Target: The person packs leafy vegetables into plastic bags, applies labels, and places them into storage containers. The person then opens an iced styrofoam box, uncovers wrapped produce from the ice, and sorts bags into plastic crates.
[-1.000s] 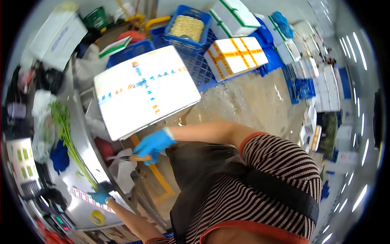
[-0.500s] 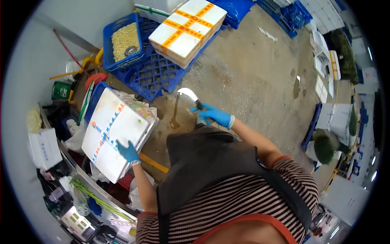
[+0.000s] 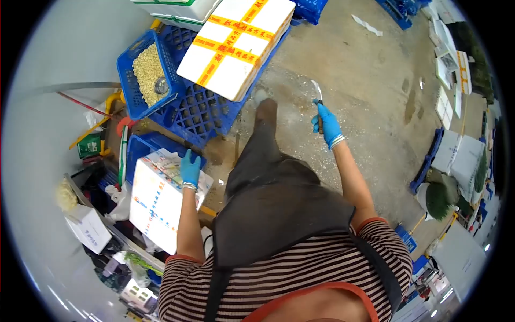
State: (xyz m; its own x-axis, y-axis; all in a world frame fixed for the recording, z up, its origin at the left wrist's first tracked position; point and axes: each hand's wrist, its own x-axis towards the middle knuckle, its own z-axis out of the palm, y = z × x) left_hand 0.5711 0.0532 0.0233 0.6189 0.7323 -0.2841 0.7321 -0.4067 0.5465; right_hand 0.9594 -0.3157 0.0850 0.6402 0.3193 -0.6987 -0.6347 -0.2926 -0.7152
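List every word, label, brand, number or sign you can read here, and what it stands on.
"精品", probably: orange tape on the taped white box; its other characters are too blurred.
Orange and blue print, white box by the left hand: too blurred.
Print, white carton and green container: too small.
No numbers legible.

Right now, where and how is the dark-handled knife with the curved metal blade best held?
Likely by the slim dark handle, coming from its end nearest the body, where the blue-gloved right hand holds it. The curved metal blade points away from the body, so that side should keep the hands off it.
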